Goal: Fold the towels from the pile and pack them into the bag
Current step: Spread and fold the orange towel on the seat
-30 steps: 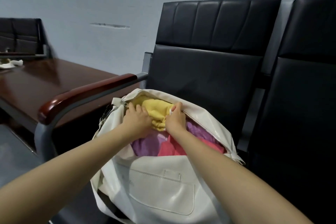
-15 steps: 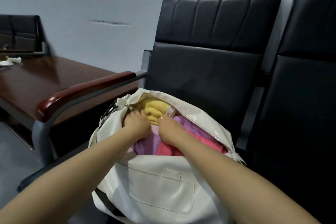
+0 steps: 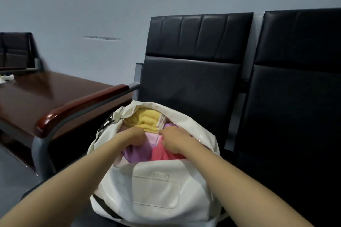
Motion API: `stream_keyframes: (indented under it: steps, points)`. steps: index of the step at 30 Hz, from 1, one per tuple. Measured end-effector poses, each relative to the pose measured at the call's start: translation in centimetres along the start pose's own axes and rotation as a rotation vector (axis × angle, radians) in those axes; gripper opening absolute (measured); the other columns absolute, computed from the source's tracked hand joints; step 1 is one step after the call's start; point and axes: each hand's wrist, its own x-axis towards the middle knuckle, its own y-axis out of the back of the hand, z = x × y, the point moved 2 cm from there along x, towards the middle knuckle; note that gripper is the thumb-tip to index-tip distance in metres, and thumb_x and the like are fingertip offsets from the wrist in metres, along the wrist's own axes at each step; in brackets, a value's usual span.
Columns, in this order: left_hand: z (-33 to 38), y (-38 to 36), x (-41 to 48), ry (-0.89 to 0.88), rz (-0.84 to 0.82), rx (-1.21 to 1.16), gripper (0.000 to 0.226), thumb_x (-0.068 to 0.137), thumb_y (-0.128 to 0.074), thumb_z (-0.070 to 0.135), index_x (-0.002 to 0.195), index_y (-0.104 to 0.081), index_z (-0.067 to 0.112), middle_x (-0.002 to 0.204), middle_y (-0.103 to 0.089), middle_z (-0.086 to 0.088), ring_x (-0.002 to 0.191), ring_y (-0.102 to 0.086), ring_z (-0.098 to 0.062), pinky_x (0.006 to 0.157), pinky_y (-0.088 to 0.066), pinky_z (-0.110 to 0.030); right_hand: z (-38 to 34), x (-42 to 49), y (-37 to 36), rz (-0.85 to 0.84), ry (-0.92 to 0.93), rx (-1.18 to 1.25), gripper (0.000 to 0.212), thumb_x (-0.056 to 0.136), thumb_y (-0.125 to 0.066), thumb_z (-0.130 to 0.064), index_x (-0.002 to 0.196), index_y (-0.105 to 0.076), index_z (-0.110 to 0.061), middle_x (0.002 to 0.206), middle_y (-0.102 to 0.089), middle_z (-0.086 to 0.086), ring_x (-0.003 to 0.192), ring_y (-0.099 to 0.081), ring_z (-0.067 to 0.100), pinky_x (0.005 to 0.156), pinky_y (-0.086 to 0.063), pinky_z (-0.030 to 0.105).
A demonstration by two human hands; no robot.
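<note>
Two black padded chairs stand side by side against a pale grey wall (image 3: 110, 5): one (image 3: 193, 79) directly behind the bag, the other (image 3: 295, 88) to the right of the bag. One dark brown wooden table (image 3: 46, 94), glossy top, well to the left of the bag. One black chair (image 3: 16, 49), far left of the bag, at the far end of that table. One cream-white bag (image 3: 195, 123), soft and shiny, sitting on the seat of the chair behind it, zip mouth open and facing up; flat patch pocket (image 3: 156, 191) on the bag's near face; dark strap at its lower left corner. One reddish wooden armrest (image 3: 83, 105) on a grey metal frame, just to the left of the bag. Four towels, all inside the bag's open mouth: yellow towel (image 3: 147, 120), folded, at the far end of the bag's opening; purple towel (image 3: 136, 153) at the near left; pink towel (image 3: 162, 153) at the near right, touching the purple one; pale pink towel (image 3: 152, 137) between the yellow one and the other two. Two bare hands, both reaching into the bag's mouth: left hand (image 3: 135, 135) knuckles up, fingers curled down onto the towels; right hand (image 3: 175, 139) likewise, just beside it. Fingertips are buried in the cloth, so a grip cannot be told for either hand. One small white cloth (image 3: 7, 78) on the table, far left of the bag.
</note>
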Motion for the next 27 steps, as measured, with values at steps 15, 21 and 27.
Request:
stream_keyframes:
  steps: [15, 21, 27]
  points:
    - [27.0, -5.4, -22.0, -0.668, 0.105, -0.334, 0.023, 0.091, -0.055, 0.027, 0.111, -0.067, 0.024, 0.112, -0.068, 0.002, 0.105, -0.062, -0.018, 0.09, -0.051, -0.034, 19.5, -40.7, 4.0, 0.307, -0.59, 0.292, 0.035, 0.096, -0.055, -0.03, 0.13, -0.055, -0.02, 0.131, -0.054, -0.001, 0.12, -0.051, 0.016, 0.1, -0.041, 0.027]
    - [39.1, -12.1, -27.0, -0.827, -0.096, -0.318, 0.028, 0.094, -0.053, 0.028, 0.12, -0.062, 0.024, 0.119, -0.064, 0.003, 0.109, -0.06, -0.016, 0.091, -0.05, -0.032, 27.2, -52.3, 0.4, 0.376, -0.908, 0.353, 0.024, 0.091, -0.061, -0.02, 0.114, -0.066, -0.014, 0.119, -0.059, 0.009, 0.112, -0.056, 0.026, 0.093, -0.041, 0.03]
    - [49.2, -19.4, -29.1, -0.894, -0.165, -0.236, 0.033, 0.087, -0.05, 0.021, 0.118, -0.06, 0.017, 0.119, -0.06, -0.01, 0.109, -0.057, -0.031, 0.087, -0.049, -0.037, 33.2, -57.1, -3.1, 0.326, -1.13, 0.274, 0.033, 0.093, -0.056, -0.026, 0.125, -0.058, -0.017, 0.13, -0.048, 0.009, 0.125, -0.041, 0.03, 0.101, -0.037, 0.032]
